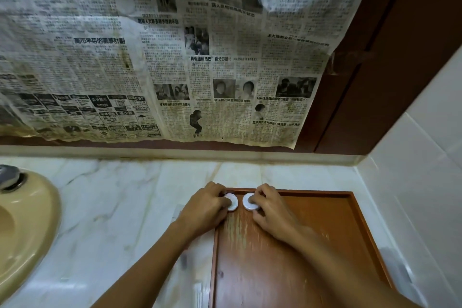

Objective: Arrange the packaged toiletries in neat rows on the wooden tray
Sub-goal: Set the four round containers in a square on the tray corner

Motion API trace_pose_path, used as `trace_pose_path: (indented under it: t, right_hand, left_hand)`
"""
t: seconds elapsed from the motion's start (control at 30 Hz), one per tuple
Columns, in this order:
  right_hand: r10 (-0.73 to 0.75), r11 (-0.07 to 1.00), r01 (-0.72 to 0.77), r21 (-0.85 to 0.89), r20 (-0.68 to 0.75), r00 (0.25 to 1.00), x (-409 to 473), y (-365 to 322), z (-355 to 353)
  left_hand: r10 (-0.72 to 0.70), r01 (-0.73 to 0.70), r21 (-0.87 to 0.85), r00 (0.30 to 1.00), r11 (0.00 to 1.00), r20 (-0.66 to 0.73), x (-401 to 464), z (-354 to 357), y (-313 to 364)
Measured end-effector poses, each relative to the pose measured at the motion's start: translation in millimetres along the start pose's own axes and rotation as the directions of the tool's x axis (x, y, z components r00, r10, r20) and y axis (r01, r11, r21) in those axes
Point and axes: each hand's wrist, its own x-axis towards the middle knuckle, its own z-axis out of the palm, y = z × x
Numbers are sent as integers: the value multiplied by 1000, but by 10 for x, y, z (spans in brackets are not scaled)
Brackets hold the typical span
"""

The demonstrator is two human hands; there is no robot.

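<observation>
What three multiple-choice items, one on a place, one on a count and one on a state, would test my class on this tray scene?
1. Where on the wooden tray do the round white packets lie?
A. far left corner
B. near right corner
C. centre

2. How many round white packets show?
A. one
B. two
C. four

3. What is the left hand doing?
A. resting flat on the marble counter
B. gripping the basin
C. holding a packet

Key: 1 A, both sit by the far left rim. 2 B, left packet and right packet. 3 C, its fingers curl on the left packet, as the right hand does on the right one.
</observation>
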Motion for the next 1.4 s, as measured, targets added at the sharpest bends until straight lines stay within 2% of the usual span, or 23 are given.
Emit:
trace_pose_path:
  t: [0.23, 0.4, 0.93, 1.4]
  right_hand:
    - [100, 992, -88, 94, -133, 986, -113, -29, 173]
    - [116, 984, -87, 154, -194, 974, -181, -20, 268]
    - [94, 984, -57, 167, -226, 970, -217, 34, 325]
    - [115, 977, -70, 203, -218, 969, -227, 22, 294]
  left_hand:
    - [-133, 132, -18, 988, 991, -74, -74, 82, 156]
    - [-151, 152, -9, 978, 988, -142, -73, 186, 140]
    - [-243, 246, 1, 957, 969, -161, -29, 176, 232]
    - [-199, 213, 34, 951, 976, -236, -35, 195, 251]
